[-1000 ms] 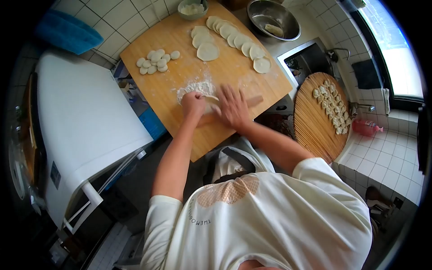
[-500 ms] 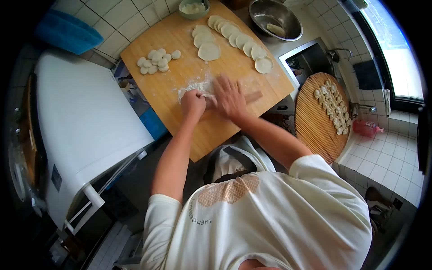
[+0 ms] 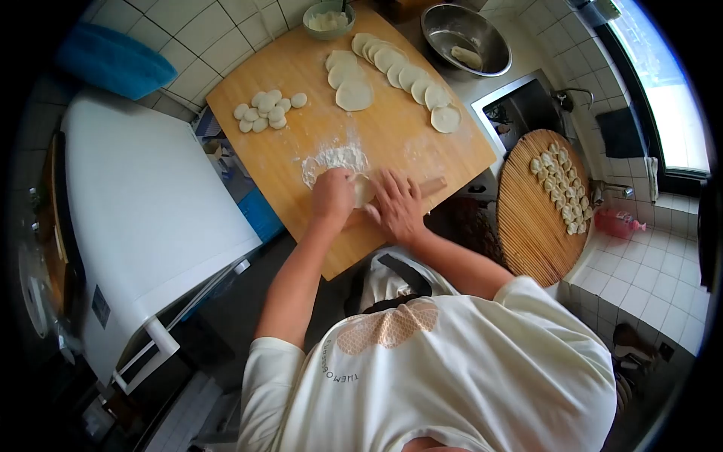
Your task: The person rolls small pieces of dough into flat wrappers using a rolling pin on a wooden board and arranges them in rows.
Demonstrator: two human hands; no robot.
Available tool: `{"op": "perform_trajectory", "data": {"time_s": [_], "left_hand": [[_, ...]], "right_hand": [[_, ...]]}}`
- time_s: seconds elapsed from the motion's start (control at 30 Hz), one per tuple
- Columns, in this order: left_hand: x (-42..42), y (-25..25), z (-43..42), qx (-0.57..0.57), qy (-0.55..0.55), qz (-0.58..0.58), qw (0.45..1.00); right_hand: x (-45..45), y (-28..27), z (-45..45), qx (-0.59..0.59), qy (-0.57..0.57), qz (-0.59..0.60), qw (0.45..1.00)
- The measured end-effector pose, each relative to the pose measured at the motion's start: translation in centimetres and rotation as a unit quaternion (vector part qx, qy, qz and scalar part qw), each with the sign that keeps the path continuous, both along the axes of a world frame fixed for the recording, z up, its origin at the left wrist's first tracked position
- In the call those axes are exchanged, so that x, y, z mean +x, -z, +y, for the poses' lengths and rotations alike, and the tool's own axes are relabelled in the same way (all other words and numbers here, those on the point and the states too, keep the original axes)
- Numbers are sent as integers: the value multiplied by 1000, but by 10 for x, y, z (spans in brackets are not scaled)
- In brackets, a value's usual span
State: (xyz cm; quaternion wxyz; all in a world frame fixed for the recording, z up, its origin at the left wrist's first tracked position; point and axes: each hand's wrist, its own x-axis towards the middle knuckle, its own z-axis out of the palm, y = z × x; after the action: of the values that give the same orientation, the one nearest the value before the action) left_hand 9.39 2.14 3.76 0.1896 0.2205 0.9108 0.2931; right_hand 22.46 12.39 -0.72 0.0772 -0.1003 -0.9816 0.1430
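Note:
My left hand (image 3: 333, 196) is closed, pinching the edge of a small round dough wrapper (image 3: 362, 193) on the wooden board (image 3: 301, 162). Just right of it, my right hand (image 3: 399, 207) lies over a wooden rolling pin (image 3: 432, 187), fingers across the top and thumb toward the wrapper. The pin's right end sticks out beyond the hand; its middle is hidden. Beyond my hands is a patch of loose flour (image 3: 343, 157). Dough pieces (image 3: 263, 111) are clustered at the left of the board. Rolled wrappers (image 3: 354, 95) lie overlapping in rows at the far side.
A green bowl (image 3: 329, 34) with pale contents stands at the board's far edge. The metal basin (image 3: 493, 56) holds a dough lump (image 3: 466, 57). Right of the board are a sink (image 3: 520, 109) and a round slatted tray (image 3: 520, 218) bearing dumplings (image 3: 561, 184). A white appliance (image 3: 151, 211) stands left.
My right hand has drawn back toward my body with the rolling pin, uncovering the wrapper. My left hand stays at the wrapper's edge. The whole view has shifted slightly.

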Motion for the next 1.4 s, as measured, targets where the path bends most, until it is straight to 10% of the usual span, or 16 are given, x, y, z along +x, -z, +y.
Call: {"op": "perform_trajectory", "data": {"time_s": [0.23,0.4,0.63,0.73,0.83,0.9,1.0,1.07,1.3,1.4], "left_hand": [[-71,-14,61,109,-27,22,993],[-143,25,38,-38,-108,269,956],[-159,26,24,-154,27,329,931],[-157,19,22,-168,43,284,943],[-118,14,27,101,-35,135,985],[-91,23,27,305,-193,-288,887],[-59,70,8,472,-39,-243,847],[-39,64,13,489,-126,-484,714],[-45,69,27,245,-27,-171,954],[-52,69,32,253,-57,-145,955]], "right_hand": [[21,-16,1,-12,-18,-14,1000],[17,-13,5,-24,-29,-20,999],[20,-16,18,-37,-93,-6,995],[20,-15,24,-53,-144,2,988],[18,-19,29,-57,-160,7,985],[17,-20,33,-57,-167,9,984],[17,-15,41,-44,-181,14,982],[18,-16,45,-55,-180,15,982],[19,-17,44,-68,-176,22,982],[19,-16,45,-66,-175,22,982]]}}
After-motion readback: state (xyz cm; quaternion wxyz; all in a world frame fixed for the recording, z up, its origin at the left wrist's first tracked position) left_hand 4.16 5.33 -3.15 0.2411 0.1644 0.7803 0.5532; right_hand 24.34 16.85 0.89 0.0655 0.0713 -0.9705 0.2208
